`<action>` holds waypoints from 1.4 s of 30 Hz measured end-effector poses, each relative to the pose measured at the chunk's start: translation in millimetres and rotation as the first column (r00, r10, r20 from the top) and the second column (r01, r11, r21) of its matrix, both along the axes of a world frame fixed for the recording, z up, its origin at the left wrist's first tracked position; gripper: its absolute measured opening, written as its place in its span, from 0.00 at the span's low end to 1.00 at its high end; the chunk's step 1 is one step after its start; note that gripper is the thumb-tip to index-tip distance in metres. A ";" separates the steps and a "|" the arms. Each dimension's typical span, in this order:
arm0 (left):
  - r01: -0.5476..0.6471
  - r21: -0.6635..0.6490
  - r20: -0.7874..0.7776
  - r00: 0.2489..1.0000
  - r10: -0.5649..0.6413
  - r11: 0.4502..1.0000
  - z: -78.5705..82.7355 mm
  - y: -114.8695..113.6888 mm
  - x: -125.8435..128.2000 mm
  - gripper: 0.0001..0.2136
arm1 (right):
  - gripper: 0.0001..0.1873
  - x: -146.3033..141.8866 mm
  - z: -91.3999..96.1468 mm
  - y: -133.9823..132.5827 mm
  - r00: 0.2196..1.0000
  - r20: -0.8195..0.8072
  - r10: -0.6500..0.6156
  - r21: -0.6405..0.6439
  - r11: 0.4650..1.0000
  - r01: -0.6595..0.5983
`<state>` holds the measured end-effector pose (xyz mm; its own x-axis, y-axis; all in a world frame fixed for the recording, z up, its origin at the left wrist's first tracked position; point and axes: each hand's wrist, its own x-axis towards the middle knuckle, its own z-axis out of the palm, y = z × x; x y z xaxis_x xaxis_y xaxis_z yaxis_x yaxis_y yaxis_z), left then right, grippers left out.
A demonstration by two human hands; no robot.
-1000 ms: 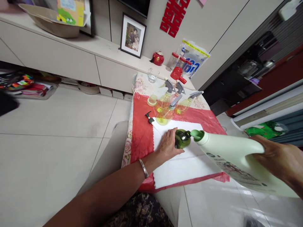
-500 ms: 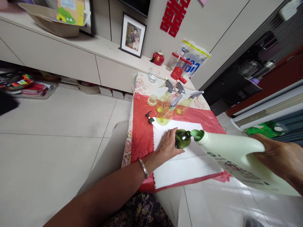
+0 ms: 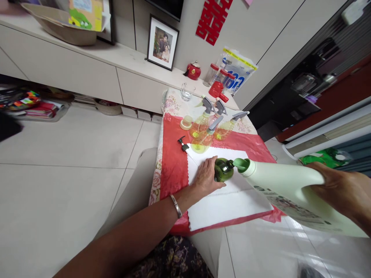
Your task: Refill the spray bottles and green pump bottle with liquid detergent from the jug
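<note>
My left hand (image 3: 206, 177) is wrapped round a small dark green bottle (image 3: 223, 170) that stands upright on a white cloth (image 3: 223, 204). My right hand (image 3: 344, 193) grips the rear of a large pale green jug (image 3: 284, 189), tipped over so its open spout (image 3: 241, 165) sits right by the small bottle's mouth. A black pump cap (image 3: 183, 144) lies at the cloth's far left corner.
Several yellow spray bottles (image 3: 206, 129) with grey triggers stand beyond the cloth on the red table cover (image 3: 174, 162). A small cup (image 3: 186, 122) and a glass (image 3: 186, 92) sit further back. Jars, a red pot (image 3: 193, 71) and a framed photo (image 3: 162, 43) line the low cabinet.
The jug has sunk slightly at its rear in my right hand. My left hand and the small bottle have stayed put.
</note>
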<state>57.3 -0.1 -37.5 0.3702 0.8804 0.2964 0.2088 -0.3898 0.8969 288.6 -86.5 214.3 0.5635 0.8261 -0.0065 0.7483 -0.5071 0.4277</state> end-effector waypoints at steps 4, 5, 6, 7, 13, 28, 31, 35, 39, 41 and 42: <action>0.003 0.002 0.010 1.000 -0.003 1.000 -0.9 0.0 0.1 0.50 | 0.30 -1.0 0.0 -0.5 0.999 0.003 0.036 0.014 0.999 -0.036; 0.004 0.004 0.010 1.000 -0.004 1.000 -0.7 -0.1 0.0 0.50 | 0.30 -1.6 -0.1 -0.4 0.999 0.004 0.041 0.016 0.999 -0.041; 0.003 0.005 0.010 1.000 -0.003 1.000 -0.6 -0.1 -0.1 0.50 | 0.30 -2.1 -0.1 -0.2 0.999 0.000 0.048 0.017 0.999 -0.048; 0.002 0.006 0.008 1.000 -0.002 1.000 -0.4 -0.2 -0.2 0.50 | 0.29 -2.6 -0.1 0.1 0.999 -0.003 0.050 0.017 0.999 -0.050; -0.002 0.004 0.008 1.000 0.002 1.000 -0.4 -0.4 0.0 0.50 | 0.29 -1.5 0.6 1.2 0.998 0.001 0.060 0.015 0.998 -0.060; -0.004 0.005 -0.005 1.000 0.004 1.000 0.0 -0.3 0.4 0.50 | 0.28 -0.9 2.2 3.3 0.999 0.003 0.039 -0.018 0.999 -0.039; -0.002 0.002 -0.001 1.000 0.002 1.000 0.0 -0.3 0.3 0.50 | 0.29 -1.3 2.4 3.2 0.998 -0.004 0.062 -0.003 0.998 -0.062; -0.005 0.007 0.011 1.000 0.005 1.000 -0.4 -0.4 0.1 0.50 | 0.30 -3.4 2.5 3.8 0.998 -0.010 0.054 -0.009 0.998 -0.054; -0.004 0.009 0.027 1.000 0.004 1.000 -1.1 -0.4 0.2 0.49 | 0.29 -3.5 2.8 3.7 0.999 -0.005 0.053 -0.011 0.999 -0.053; -0.007 0.005 0.030 1.000 0.007 1.000 -1.1 -0.4 0.2 0.49 | 0.29 -2.3 3.0 3.1 0.999 -0.003 0.054 -0.008 0.999 -0.054; -0.009 0.001 0.028 1.000 0.009 1.000 -1.0 -0.4 0.2 0.49 | 0.29 -1.6 2.9 2.9 0.998 -0.001 0.057 -0.006 0.998 -0.057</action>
